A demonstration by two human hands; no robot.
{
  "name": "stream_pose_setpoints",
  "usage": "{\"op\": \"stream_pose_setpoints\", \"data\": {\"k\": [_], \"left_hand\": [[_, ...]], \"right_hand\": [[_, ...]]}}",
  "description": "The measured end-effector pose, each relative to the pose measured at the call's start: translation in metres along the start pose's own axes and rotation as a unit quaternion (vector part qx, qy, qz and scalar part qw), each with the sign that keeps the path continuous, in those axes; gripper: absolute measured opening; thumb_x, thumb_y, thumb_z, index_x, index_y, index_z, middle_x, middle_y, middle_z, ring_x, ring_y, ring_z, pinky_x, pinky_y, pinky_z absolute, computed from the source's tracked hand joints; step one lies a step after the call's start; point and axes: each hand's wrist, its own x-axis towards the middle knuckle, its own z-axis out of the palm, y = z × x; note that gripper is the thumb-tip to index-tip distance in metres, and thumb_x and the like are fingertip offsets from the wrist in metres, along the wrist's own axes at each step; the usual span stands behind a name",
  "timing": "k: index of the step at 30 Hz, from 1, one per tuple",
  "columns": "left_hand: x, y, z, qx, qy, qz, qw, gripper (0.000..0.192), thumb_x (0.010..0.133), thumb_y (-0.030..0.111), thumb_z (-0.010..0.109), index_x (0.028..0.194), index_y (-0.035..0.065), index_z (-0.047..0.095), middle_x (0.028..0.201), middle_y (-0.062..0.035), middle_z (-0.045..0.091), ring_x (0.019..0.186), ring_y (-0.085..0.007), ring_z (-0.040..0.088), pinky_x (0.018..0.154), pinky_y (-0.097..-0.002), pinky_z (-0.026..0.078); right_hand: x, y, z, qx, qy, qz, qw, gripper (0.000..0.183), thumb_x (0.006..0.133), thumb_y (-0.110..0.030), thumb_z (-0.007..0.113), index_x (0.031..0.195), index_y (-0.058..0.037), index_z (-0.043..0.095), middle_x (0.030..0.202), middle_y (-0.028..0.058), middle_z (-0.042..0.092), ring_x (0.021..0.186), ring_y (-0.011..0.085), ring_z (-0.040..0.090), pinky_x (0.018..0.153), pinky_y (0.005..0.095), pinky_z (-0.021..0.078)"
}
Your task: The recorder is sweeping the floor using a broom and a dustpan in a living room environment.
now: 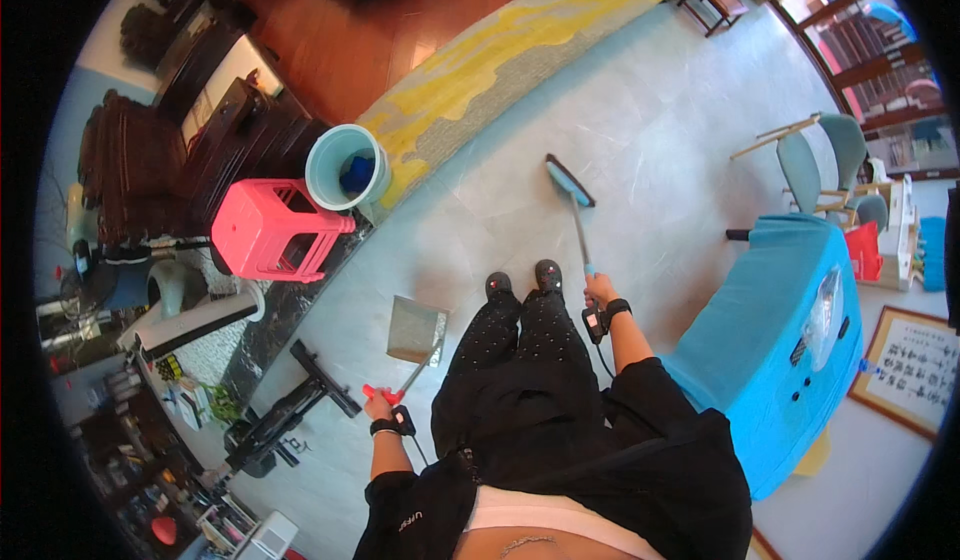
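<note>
My right hand is closed around the handle of a broom with a light blue head and dark bristles. The broom head rests on the pale tiled floor ahead of my feet. Lower and to the left, my left hand grips the red handle end of a long-handled dustpan. The pan lies near the floor to the left of my legs, and I cannot tell whether anything is in it. Both wrists carry black straps with small wired devices.
Left stand a pink plastic stool and a light blue bucket holding a dark blue cloth. Black exercise equipment is at lower left. On the right are a blue-covered piece of furniture and chairs. A yellow-grey rug edges the wooden floor.
</note>
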Motion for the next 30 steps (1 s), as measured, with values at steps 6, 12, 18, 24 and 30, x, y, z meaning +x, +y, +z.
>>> {"op": "stream_pose_setpoints", "data": {"k": [6,12,18,24,30], "left_hand": [[0.004,0.002,0.008,-0.013,-0.029,-0.053,0.998,0.018,0.064,0.003,0.043,0.078,-0.0069,0.040,0.070,-0.0125,0.048,0.063,-0.0221,0.051,0.053,-0.0353,0.044],[0.009,0.009,0.026,0.119,-0.052,-0.069,0.989,0.018,0.064,0.007,0.045,0.074,-0.0077,0.045,0.071,-0.0127,0.051,0.064,-0.0219,0.052,0.054,-0.0313,0.044],[0.007,0.020,0.047,0.100,-0.094,-0.079,0.987,0.021,0.063,0.006,0.045,0.078,-0.0081,0.043,0.073,-0.0133,0.050,0.067,-0.0236,0.051,0.058,-0.0324,0.044],[-0.012,0.028,0.052,0.129,-0.120,-0.045,0.983,0.022,0.063,0.006,0.044,0.080,-0.0083,0.041,0.080,-0.0156,0.048,0.070,-0.0243,0.049,0.060,-0.0350,0.043],[-0.055,0.029,0.077,0.124,-0.117,0.087,0.981,0.019,0.062,0.006,0.044,0.077,-0.0065,0.042,0.074,-0.0150,0.050,0.065,-0.0236,0.050,0.054,-0.0333,0.044]], "right_hand": [[-0.037,0.061,-0.012,-0.148,-0.006,-0.003,0.989,0.020,0.073,-0.018,0.035,0.080,0.0002,0.037,0.046,0.0067,0.037,0.033,0.0149,0.037,0.028,0.0268,0.0316],[-0.081,0.061,-0.042,-0.226,-0.021,-0.006,0.974,0.025,0.073,-0.021,0.039,0.079,0.0024,0.042,0.047,0.0087,0.042,0.033,0.0166,0.040,0.029,0.0287,0.0341],[-0.125,0.075,-0.097,0.056,0.007,0.073,0.996,0.023,0.071,-0.021,0.045,0.082,-0.0010,0.045,0.053,0.0035,0.043,0.034,0.0070,0.030,0.029,0.0199,0.0242],[-0.154,0.114,-0.153,0.262,0.064,0.037,0.962,0.023,0.072,-0.020,0.044,0.085,-0.0006,0.040,0.053,0.0042,0.042,0.033,0.0069,0.029,0.029,0.0198,0.0240],[-0.128,0.124,-0.248,0.309,0.203,0.038,0.929,0.020,0.073,-0.019,0.041,0.078,0.0008,0.041,0.053,0.0061,0.042,0.034,0.0082,0.031,0.029,0.0216,0.0253]]}}
